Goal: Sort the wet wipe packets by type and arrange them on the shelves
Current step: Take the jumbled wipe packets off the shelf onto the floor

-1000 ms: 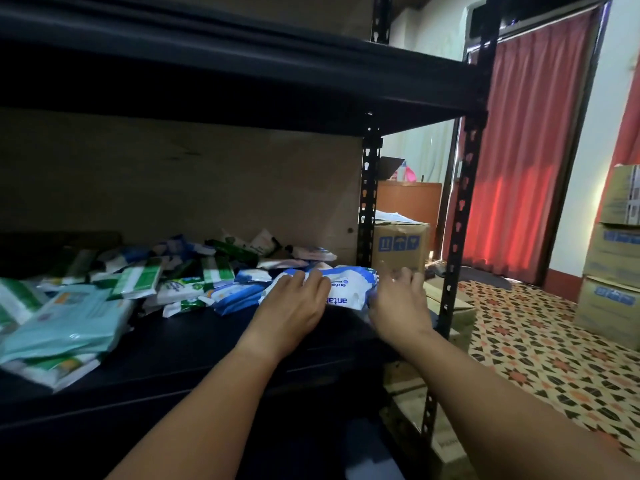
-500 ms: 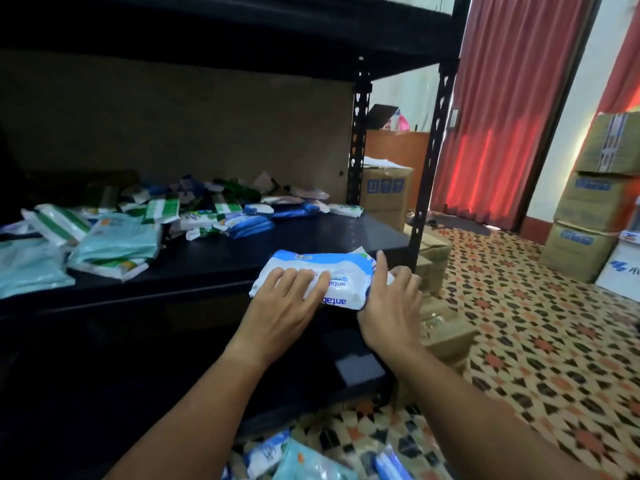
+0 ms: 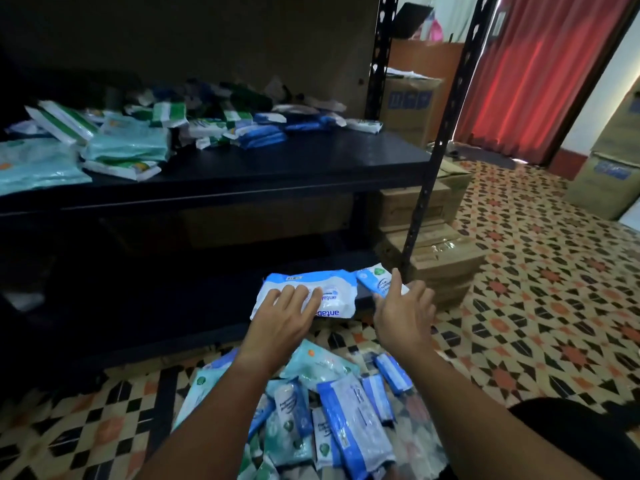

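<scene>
Two shelves of a big black rack [image 3: 242, 174] fill most of the view. On the upper shelf lies a messy heap of wipe packets [image 3: 145, 136], green ones, pale blue ones and dark blue ones, all mixed up. The floor [image 3: 540, 278] has a busy pattern of tiles in black, white and orange. A red curtain [image 3: 540, 74] hangs at the back on the right. Brown cardboard boxes [image 3: 436, 258] are stacked just beside the rack.

On the floor near the person sits another pile of blue and white packets [image 3: 339, 410].

A big white and blue packet [image 3: 332, 289] lies at the front edge of the lower shelf. The left hand [image 3: 280, 317] rests on top of it with its fingers flat and spread. Just to the right of this packet is a smaller blue packet [image 3: 374, 278], also on the lower shelf. The right hand [image 3: 405, 306] is beside it with straight fingers, holding nothing. I cannot tell if it touches the small packet. The two hands are apart.
</scene>
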Demonstrator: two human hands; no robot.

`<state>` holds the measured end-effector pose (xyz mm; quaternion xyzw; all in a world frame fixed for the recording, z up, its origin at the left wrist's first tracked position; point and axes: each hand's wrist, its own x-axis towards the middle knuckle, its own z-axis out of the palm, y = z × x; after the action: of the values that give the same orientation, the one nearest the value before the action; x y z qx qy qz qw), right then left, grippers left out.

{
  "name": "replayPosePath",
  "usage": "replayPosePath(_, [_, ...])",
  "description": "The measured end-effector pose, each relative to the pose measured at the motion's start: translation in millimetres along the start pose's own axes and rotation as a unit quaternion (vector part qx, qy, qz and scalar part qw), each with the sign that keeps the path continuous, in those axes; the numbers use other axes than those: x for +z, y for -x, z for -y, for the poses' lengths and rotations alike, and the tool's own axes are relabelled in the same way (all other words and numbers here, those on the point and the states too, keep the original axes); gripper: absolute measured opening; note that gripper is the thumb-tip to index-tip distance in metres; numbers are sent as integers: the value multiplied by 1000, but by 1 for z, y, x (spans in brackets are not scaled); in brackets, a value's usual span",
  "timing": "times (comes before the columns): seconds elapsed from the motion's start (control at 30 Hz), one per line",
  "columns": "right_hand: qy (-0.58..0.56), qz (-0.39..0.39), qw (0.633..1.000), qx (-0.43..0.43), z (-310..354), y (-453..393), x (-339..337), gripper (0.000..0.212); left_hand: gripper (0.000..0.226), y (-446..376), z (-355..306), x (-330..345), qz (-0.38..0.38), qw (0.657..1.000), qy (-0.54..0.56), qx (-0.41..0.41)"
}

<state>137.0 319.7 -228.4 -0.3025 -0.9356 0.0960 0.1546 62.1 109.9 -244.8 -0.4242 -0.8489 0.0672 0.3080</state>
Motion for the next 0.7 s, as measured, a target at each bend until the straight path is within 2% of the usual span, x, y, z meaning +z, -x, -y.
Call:
replayPosePath(0.27, [14, 86, 995, 48, -29, 28, 56, 58, 85, 39, -38, 36, 126, 991, 38, -33])
replayPosePath(0.4, [25, 100, 993, 56, -45, 32, 72, 58, 79, 48, -48, 52, 140, 988, 51, -34])
replayPosePath(0.47, [23, 121, 991, 54, -51, 33, 76, 65, 76, 49, -50, 61, 154, 985, 64, -37])
replayPosePath(0.57, [17, 222, 970, 100, -57, 39, 82, 93, 61, 53, -56, 73, 215, 971, 102, -34])
replayPosePath(0.63, [-4, 289, 945, 154, -62, 44, 85, 101, 81, 55, -61, 76, 287, 949, 121, -42])
replayPosePath(0.7, [-2, 327, 929, 171, -67, 47, 86, 98, 92, 58, -64, 76, 307, 943, 117, -52])
